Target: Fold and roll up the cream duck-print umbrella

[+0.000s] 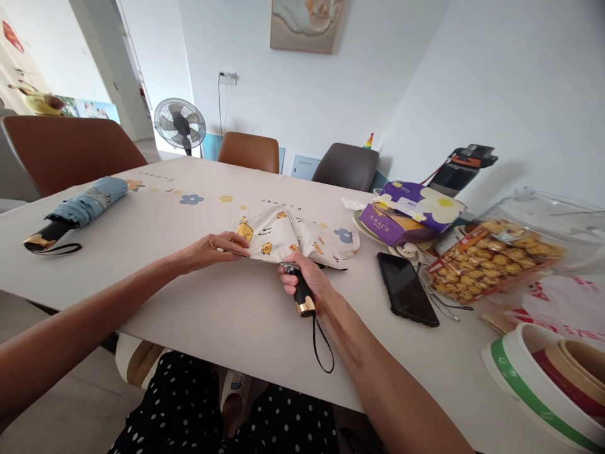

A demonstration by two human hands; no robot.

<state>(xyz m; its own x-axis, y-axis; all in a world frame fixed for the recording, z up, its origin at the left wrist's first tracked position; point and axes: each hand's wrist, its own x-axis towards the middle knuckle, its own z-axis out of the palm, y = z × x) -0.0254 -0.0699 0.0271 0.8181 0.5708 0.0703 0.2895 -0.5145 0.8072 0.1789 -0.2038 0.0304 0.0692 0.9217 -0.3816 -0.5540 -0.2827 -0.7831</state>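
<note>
A cream folding umbrella (271, 241) printed with yellow ducks lies on the table in front of me, its canopy loose and partly spread. My right hand (307, 277) is wrapped round its black handle (304, 295), which has a gold end and a black wrist loop (326, 353) hanging down. At the canopy's left edge, my left hand (220, 247) has its thumb and fingers pinched on the fabric. Off to the left lies a folded blue umbrella (97, 200), also with a black and gold handle.
The table (189, 296) carries a black phone (407, 289) to the right. Beyond it are a purple box (390, 224), a plastic container of snacks (491, 258) and paper bowls (524, 372). A fan (180, 124) and several chairs stand behind.
</note>
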